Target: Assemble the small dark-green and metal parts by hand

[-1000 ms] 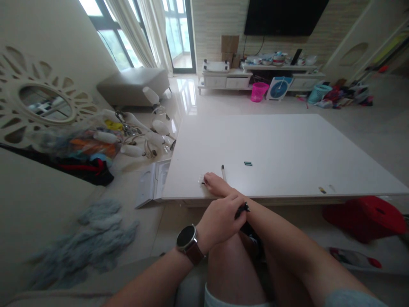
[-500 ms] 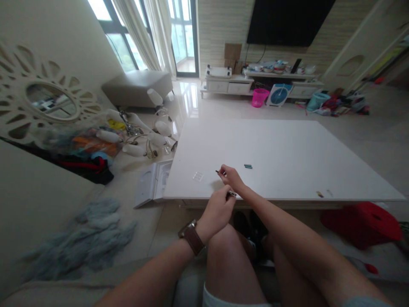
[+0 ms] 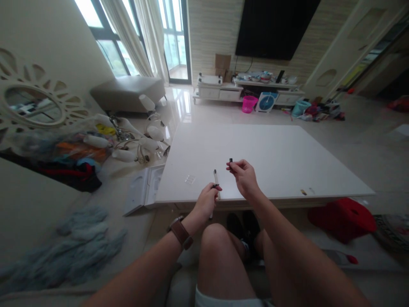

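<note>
My left hand (image 3: 207, 201), at the table's near edge, is closed around a slender pale stick with a dark tip (image 3: 215, 177). The stick stands roughly lengthwise, its lower end showing below the fingers. A small dark piece (image 3: 215, 186) also shows at these fingertips; its kind is unclear. To the right and slightly higher, my right hand (image 3: 245, 175) pinches a small black piece (image 3: 230, 160) between thumb and fingers, apart from the stick. Left of both hands, a small clear plastic piece (image 3: 190, 179) lies on the white table (image 3: 268, 145).
Small dark and gold bits (image 3: 303, 192) lie near the table's right front edge. A red stool (image 3: 343, 219) stands below that side. On the floor at left are a chandelier (image 3: 148, 138), an open white box (image 3: 140, 192) and a grey fluffy cloth (image 3: 86, 238).
My hands have drawn apart, the right one moving right and up with the black piece, the left one moving left. The pale stick now shows in my left hand. The view has shifted.
</note>
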The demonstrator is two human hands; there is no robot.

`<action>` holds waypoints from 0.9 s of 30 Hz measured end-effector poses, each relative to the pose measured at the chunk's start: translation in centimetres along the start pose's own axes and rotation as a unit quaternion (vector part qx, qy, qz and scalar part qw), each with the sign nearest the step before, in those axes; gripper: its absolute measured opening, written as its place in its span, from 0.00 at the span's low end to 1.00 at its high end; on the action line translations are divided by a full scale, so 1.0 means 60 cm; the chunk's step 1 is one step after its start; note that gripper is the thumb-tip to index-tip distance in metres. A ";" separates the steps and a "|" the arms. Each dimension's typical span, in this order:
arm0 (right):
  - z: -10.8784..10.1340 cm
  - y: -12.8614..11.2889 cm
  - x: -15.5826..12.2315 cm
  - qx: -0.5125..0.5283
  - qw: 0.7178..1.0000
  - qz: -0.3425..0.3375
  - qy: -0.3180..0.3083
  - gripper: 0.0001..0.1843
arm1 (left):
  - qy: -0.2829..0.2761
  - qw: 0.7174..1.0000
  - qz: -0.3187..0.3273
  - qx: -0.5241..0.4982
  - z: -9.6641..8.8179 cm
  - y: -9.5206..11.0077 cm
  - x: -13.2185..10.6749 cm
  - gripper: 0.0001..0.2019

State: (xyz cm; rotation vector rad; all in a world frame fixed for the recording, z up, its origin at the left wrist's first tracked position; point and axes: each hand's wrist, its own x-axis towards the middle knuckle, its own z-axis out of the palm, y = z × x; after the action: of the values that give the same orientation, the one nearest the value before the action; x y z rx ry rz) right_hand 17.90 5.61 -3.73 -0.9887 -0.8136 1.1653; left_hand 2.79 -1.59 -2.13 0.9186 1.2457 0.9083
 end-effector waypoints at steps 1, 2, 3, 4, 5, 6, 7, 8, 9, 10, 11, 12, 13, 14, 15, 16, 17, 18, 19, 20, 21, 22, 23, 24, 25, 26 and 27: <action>0.002 0.009 -0.007 0.008 1.000 0.016 0.004 0.19 | 0.002 1.000 0.007 0.014 -0.001 0.002 0.000 0.09; 0.002 0.019 -0.014 0.013 0.999 0.034 0.011 0.20 | 0.003 1.000 0.015 0.025 -0.001 0.003 0.000 0.09; 0.003 0.030 -0.020 0.019 0.998 0.055 0.017 0.21 | 0.002 0.999 0.025 0.033 -0.002 0.004 0.001 0.09; 0.003 0.040 -0.024 0.027 0.996 0.079 0.020 0.21 | -0.001 0.999 0.035 0.036 -0.002 0.005 0.001 0.09; 0.005 0.048 -0.028 0.035 0.994 0.103 0.018 0.22 | -0.007 0.998 0.044 0.034 -0.001 0.006 0.002 0.09; 0.008 0.054 -0.030 0.042 0.991 0.125 0.008 0.22 | -0.014 0.998 0.052 0.029 0.000 0.006 0.002 0.09; 0.012 0.059 -0.032 0.047 0.989 0.143 -0.007 0.23 | -0.020 0.998 0.060 0.020 0.001 0.006 0.002 0.08; 0.017 0.061 -0.033 0.050 0.987 0.154 -0.022 0.22 | -0.028 0.997 0.068 0.009 0.002 0.006 0.002 0.08; 0.023 0.061 -0.034 0.053 0.985 0.161 -0.036 0.22 | -0.036 0.997 0.074 -0.002 0.003 0.005 0.002 0.08; 0.028 0.061 -0.035 0.057 0.983 0.166 -0.046 0.22 | -0.042 0.996 0.076 -0.011 0.004 0.005 0.001 0.09; 0.034 0.060 -0.035 0.061 0.982 0.171 -0.051 0.22 | -0.048 0.996 0.075 -0.016 0.004 0.004 0.000 0.10; 0.038 0.059 -0.036 0.065 0.981 0.175 -0.054 0.22 | -0.052 0.996 0.074 -0.017 0.005 0.004 -0.001 0.11; 0.041 0.058 -0.037 0.067 0.980 0.179 -0.057 0.22 | -0.054 0.996 0.073 -0.014 0.005 0.004 -0.002 0.12; 0.043 0.057 -0.038 0.068 0.979 0.183 -0.061 0.22 | -0.054 0.996 0.074 -0.009 0.006 0.003 -0.003 0.13; 0.044 0.057 -0.039 0.071 0.978 0.186 -0.066 0.22 | -0.051 0.996 0.077 -0.003 0.006 0.003 -0.004 0.13; 0.044 0.056 -0.040 0.074 0.977 0.188 -0.073 0.22 | -0.047 0.996 0.080 0.003 0.006 0.002 -0.005 0.13; 0.044 0.056 -0.042 0.078 0.976 0.189 -0.080 0.21 | -0.043 0.996 0.080 0.008 0.006 0.001 -0.005 0.14; 0.042 0.055 -0.043 0.083 0.975 0.189 -0.086 0.21 | -0.037 0.996 0.079 0.011 0.006 0.000 -0.005 0.14; 0.041 0.055 -0.044 0.088 0.974 0.187 -0.087 0.21 | -0.028 0.997 0.074 0.013 0.006 -0.001 -0.006 0.14; 0.040 0.055 -0.046 0.093 0.975 0.183 -0.084 0.21 | -0.020 0.997 0.069 0.014 0.006 -0.003 -0.006 0.14; 0.039 0.055 -0.047 0.096 0.976 0.178 -0.078 0.21 | -0.013 0.998 0.063 0.012 0.006 -0.004 -0.006 0.14; 0.039 0.055 -0.048 0.100 0.977 0.173 -0.069 0.21 | -0.007 0.998 0.058 0.007 0.005 -0.004 -0.006 0.14; 0.039 0.056 -0.048 0.104 0.979 0.168 -0.058 0.22 | -0.002 0.999 0.053 0.000 0.005 -0.005 -0.006 0.13; 0.040 0.056 -0.049 0.110 0.979 0.164 -0.049 0.22 | 0.001 0.999 0.049 -0.008 0.005 -0.004 -0.006 0.13; 0.041 0.055 -0.050 0.115 0.979 0.163 -0.044 0.22 | 0.002 0.999 0.045 -0.019 0.005 -0.004 -0.006 0.12; 0.043 0.055 -0.051 0.121 0.978 0.163 -0.043 0.22 | 0.005 0.999 0.042 -0.030 0.005 -0.003 -0.006 0.11; 0.044 0.054 -0.052 0.126 0.978 0.163 -0.045 0.23 | 0.007 0.998 0.037 -0.042 0.004 -0.002 -0.006 0.11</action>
State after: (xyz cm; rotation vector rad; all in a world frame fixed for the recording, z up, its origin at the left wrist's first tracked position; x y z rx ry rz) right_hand 13.68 3.38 -5.84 -0.8823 -0.5668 1.5630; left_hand 3.02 -1.98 -2.12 0.8972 1.1828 1.0203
